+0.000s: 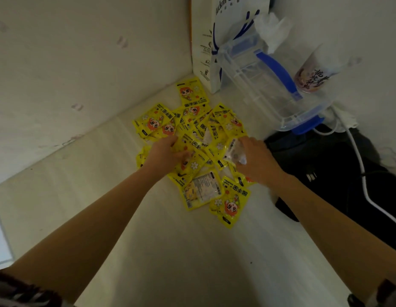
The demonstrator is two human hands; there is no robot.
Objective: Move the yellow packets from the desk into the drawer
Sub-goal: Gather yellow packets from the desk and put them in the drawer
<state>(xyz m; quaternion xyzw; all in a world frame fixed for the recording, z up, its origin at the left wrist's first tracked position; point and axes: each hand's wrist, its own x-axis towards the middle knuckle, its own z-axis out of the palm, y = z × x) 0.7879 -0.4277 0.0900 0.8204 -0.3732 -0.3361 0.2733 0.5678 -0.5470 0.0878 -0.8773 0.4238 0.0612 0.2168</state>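
White paper bag (205, 41), clear blue-latched plastic container (265, 85), printed cup (314, 74), white cable (361, 169), black bag (325, 165)

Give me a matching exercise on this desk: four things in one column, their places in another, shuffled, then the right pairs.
Things:
1. yellow packets
2. clear box
3. paper bag
4. cup

Places:
A. far right, against the wall
B. upright in the back corner
C. heaped under both hands
D. between bag and cup, blue clips

Pairs: 1-C, 2-D, 3-B, 4-A

Dim yellowish indoor light, soft focus, wide-angle bending at edges
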